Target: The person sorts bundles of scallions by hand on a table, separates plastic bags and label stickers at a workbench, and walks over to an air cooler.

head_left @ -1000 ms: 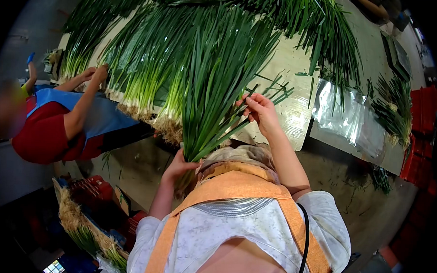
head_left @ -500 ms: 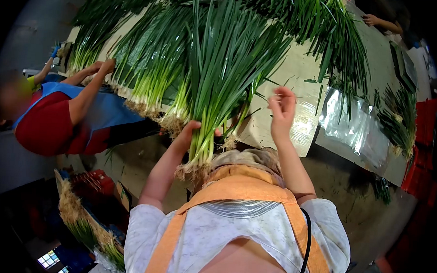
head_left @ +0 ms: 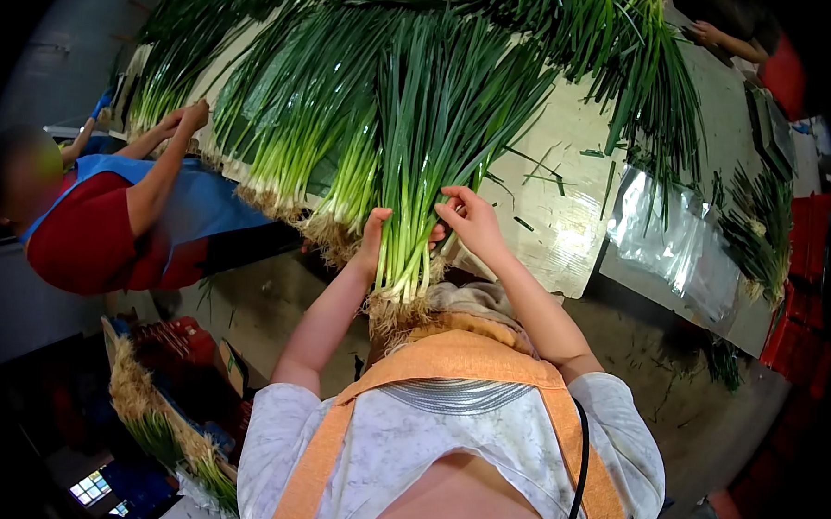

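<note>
My left hand (head_left: 372,244) is wrapped round the white-green stalks of a bunch of green onions (head_left: 431,121). Its thumb shows on the left side, and its fingertips come out on the right from behind the stalks. Shaggy pale roots (head_left: 396,316) hang below this hand, close to my apron, while the long dark leaves spread away over the table. At the right edge of the stalks, my right hand (head_left: 471,220) has its fingers curled in against the bunch. Exactly which stalk or leaf those fingertips pinch is hidden.
More green onions (head_left: 295,143) lie on the table (head_left: 565,234) to the left, roots toward the near edge. A leafy heap (head_left: 645,93) covers the far right. Clear plastic sheets (head_left: 662,238) lie right. A co-worker in a blue apron (head_left: 214,204) stands left, beyond a root-filled crate (head_left: 136,386).
My right hand has come left and down from above the table to the bunch, its fingers closing in. The bunch in my left hand has shifted slightly right, its leaves lying lower.
</note>
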A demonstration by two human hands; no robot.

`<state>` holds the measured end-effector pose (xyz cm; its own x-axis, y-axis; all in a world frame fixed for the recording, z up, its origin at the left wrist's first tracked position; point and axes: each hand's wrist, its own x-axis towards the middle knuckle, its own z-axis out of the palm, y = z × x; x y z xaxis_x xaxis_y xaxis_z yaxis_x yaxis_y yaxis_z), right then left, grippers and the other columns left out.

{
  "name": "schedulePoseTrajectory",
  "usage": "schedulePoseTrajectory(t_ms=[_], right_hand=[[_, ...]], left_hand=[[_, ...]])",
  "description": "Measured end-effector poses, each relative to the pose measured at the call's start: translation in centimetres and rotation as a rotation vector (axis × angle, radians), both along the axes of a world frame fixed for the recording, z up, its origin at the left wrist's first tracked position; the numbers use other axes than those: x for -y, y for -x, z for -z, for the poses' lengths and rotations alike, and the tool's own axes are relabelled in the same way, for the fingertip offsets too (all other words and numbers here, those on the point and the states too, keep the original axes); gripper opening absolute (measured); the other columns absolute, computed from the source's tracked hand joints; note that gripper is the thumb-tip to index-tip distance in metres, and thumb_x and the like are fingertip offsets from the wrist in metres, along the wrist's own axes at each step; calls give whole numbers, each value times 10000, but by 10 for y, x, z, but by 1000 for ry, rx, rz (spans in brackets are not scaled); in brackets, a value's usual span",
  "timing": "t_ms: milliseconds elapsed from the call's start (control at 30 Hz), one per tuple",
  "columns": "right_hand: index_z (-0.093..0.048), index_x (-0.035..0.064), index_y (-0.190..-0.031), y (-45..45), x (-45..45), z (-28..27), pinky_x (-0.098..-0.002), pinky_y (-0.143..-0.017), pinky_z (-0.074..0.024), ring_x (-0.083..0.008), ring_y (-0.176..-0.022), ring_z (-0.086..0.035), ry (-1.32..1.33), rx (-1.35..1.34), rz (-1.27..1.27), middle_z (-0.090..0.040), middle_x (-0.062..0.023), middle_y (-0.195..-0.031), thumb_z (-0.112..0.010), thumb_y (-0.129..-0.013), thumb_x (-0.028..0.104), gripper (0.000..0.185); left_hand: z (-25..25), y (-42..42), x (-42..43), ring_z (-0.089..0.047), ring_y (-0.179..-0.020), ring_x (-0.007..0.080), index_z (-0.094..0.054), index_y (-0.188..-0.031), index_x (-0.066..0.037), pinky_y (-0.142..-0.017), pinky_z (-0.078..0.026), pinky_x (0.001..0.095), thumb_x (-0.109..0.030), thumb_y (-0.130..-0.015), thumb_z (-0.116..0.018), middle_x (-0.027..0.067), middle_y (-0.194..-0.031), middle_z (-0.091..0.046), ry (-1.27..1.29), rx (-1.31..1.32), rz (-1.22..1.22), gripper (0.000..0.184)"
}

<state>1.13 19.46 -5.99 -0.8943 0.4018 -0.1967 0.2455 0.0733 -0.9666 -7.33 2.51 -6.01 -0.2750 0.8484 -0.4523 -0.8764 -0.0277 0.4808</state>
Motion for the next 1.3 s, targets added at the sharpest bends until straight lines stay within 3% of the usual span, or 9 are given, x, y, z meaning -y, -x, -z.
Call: schedulePoseTrajectory(t_ms=[133,333,533,767,800,900,933,1133,1300], right_hand=[[-561,-20,-1087,6,1,2,-268,-543,-434,-139,-561,-551,32,99,-40,-548,-27,-617,-673,-777,235,417],[-580,-52,-962,12,1,-15,-243,-445,-434,-137,-458,-565,136,174,-106,-543,-37,-561,-691,-768,213,347],[-563,-11,-804,13,-1,3,-207,-399,-392,-109,-445,-544,565,106,-10,-560,-19,-596,-689,-773,129,192],[-512,30,-762,9,-3,-10,-208,-384,-355,-78,-427,-493,607,158,10,-543,-3,-603,-668,-796,132,189],[-501,21,-766,9,-1,-11,-217,-380,-373,-81,-425,-486,604,138,11,-533,-10,-595,-659,-805,125,192],[-479,10,-790,8,5,-15,-235,-374,-399,-82,-434,-481,537,82,18,-518,-19,-583,-640,-819,114,195],[-472,8,-801,8,6,-16,-240,-373,-402,-81,-440,-482,505,64,22,-516,-20,-581,-635,-821,112,195],[-502,10,-872,2,2,-5,-195,-385,-361,-63,-464,-485,530,95,46,-526,-2,-575,-657,-789,94,195],[-536,-3,-811,0,2,-15,-184,-386,-339,-72,-436,-503,623,144,-10,-569,-22,-578,-680,-773,112,188]], left_hand=[[6,0,1,-555,-1039,290,-444,-1245,31,-923,-423,372,-559,-761,-376,191,-1121,-568,-42,20,-3,766],[7,0,0,-534,-1069,308,-422,-1262,34,-921,-417,398,-571,-756,-401,203,-1169,-536,-67,67,18,788],[8,-1,0,-465,-1161,322,-378,-1298,26,-961,-387,411,-565,-756,-448,205,-1295,-434,-118,171,-9,805],[20,3,5,-464,-1166,320,-365,-1308,24,-1001,-352,418,-477,-786,-458,216,-1265,-464,-166,245,53,730],[15,2,1,-531,-1075,307,-402,-1270,16,-951,-410,405,-301,-803,-485,202,-1160,-539,-63,246,37,571],[-6,-6,-7,-591,-939,264,-450,-1195,2,-857,-479,370,-109,-774,-508,159,-1029,-585,169,-206,70,440],[-3,-8,-10,-606,-823,216,-472,-1133,-14,-764,-511,329,-15,-746,-520,117,-933,-589,197,-109,22,390],[5,-10,-15,-597,-754,181,-490,-1104,-17,-698,-501,294,-20,-741,-582,105,-902,-594,241,-162,6,375],[3,-14,-20,-588,-724,163,-510,-1048,-9,-672,-487,284,-26,-739,-621,93,-864,-598,295,-297,-13,329]])
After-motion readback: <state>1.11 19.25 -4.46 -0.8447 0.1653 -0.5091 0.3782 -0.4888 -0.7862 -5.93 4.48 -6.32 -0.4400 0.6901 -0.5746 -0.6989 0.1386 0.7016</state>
